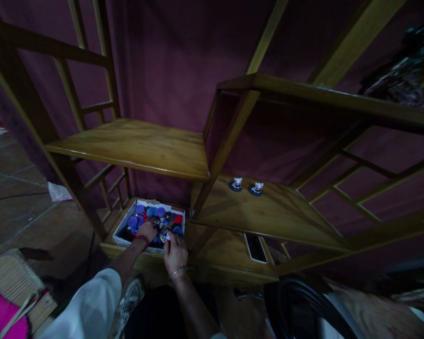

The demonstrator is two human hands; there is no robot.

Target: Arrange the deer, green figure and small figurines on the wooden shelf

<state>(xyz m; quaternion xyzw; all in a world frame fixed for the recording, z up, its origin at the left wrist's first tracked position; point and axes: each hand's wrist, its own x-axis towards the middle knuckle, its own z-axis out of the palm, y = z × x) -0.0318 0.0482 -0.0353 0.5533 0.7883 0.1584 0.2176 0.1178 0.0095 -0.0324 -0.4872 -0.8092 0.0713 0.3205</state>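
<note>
Among the blue discs [140, 209] in the white box [122, 241], we best handle gently, our right hand [176, 254] pinching a white figurine [167, 235], our left hand's [148, 230] grip hidden from us.

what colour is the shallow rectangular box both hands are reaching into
The rectangular box is white, in the head view.

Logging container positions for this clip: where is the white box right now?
In the head view, left of centre and low, the white box sits on the bottom shelf, with the left hand and right hand over it.
</note>
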